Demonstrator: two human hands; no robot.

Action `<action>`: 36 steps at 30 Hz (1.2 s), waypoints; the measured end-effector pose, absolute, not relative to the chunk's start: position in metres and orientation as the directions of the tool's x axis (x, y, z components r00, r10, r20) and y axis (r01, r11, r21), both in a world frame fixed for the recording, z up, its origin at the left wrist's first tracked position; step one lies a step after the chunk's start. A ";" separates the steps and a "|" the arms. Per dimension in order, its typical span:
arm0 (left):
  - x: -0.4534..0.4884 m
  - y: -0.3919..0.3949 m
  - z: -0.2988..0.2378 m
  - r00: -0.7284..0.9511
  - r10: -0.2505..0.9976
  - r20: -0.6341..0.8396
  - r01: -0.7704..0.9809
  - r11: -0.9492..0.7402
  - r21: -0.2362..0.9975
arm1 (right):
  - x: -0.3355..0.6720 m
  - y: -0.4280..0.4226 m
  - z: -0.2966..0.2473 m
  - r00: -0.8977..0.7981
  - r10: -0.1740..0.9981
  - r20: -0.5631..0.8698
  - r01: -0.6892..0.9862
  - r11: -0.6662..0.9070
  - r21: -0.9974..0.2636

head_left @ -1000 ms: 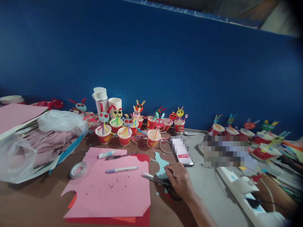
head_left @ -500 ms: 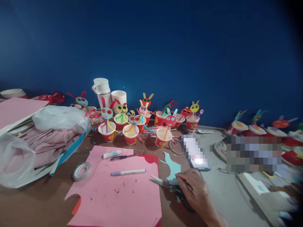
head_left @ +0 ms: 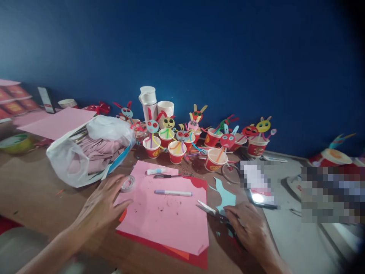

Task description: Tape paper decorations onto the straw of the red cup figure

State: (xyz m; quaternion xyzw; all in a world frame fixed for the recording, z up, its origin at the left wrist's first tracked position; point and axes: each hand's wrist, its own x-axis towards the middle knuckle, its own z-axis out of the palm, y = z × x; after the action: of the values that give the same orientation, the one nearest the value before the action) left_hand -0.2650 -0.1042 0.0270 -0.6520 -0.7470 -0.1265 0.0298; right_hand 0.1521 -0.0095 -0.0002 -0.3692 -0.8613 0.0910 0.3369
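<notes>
My right hand [head_left: 251,228] lies over the handles of a pair of scissors [head_left: 209,210], whose blades point left across the table; its fingers curl round the handles. A light blue paper cut-out [head_left: 225,195] lies just beyond it. My left hand [head_left: 104,203] is open with fingers spread, hovering at the left edge of a pink paper sheet [head_left: 168,213], close to a roll of clear tape [head_left: 127,183]. On the pink sheet lie a marker [head_left: 173,193], a glue stick [head_left: 156,171] and a dark pen [head_left: 167,176].
Red paper cups with paper bunny faces [head_left: 182,139] crowd the back by the blue wall, with a white jug [head_left: 148,99] and stacked cups [head_left: 165,110]. A plastic bag of pink paper [head_left: 94,152] sits left. A phone [head_left: 258,186] lies right.
The view has swung left. My left hand has come into view, reaching toward the tape and the pink sheet. My right hand stays on the scissors.
</notes>
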 end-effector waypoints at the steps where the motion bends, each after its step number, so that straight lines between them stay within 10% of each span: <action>1: -0.267 -0.097 0.025 -0.130 0.973 0.189 0.986 0.107 0.130 | 0.152 -0.010 0.000 -0.506 0.697 0.507 0.579 0.711 -0.400; 6: -0.274 -0.072 0.019 -0.129 0.990 0.055 0.979 0.119 0.167 | 0.144 -0.012 0.008 -0.541 0.673 0.505 0.581 0.733 -0.354; 10: -0.249 -0.071 0.023 -0.190 0.971 0.147 0.843 0.084 0.532 | 0.124 -0.015 0.028 -0.593 0.653 0.471 0.513 0.757 -0.405; 14: -0.183 -0.065 0.030 -0.010 0.987 -0.160 0.120 0.160 0.980 | 0.097 -0.019 0.047 -0.566 0.703 0.430 0.419 0.695 -0.585; 18: -0.127 -0.047 0.039 0.240 0.926 -0.292 -0.549 0.377 0.745 | 0.079 -0.020 0.047 -0.354 0.878 0.322 0.309 0.435 -0.846; 21: -0.106 -0.036 0.042 0.276 0.899 -0.339 -0.741 0.424 0.520 | 0.075 -0.019 0.038 -0.270 0.920 0.283 0.216 0.344 -0.914; 25: -0.091 -0.031 0.038 0.283 0.886 -0.367 -0.781 0.435 0.448 | 0.074 -0.016 0.028 -0.233 0.905 0.356 0.180 0.400 -0.899; 36: -0.088 -0.037 0.029 0.203 0.923 -0.327 -0.540 0.384 0.749 | 0.074 -0.010 0.018 -0.438 0.819 0.369 0.242 0.503 -0.830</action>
State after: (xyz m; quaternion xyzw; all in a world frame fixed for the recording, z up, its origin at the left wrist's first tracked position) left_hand -0.0882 -0.0373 0.0294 -0.2464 -0.3887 -0.4974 -0.7354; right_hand 0.0744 -0.0100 0.0178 -0.3453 -0.7682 0.3593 0.4019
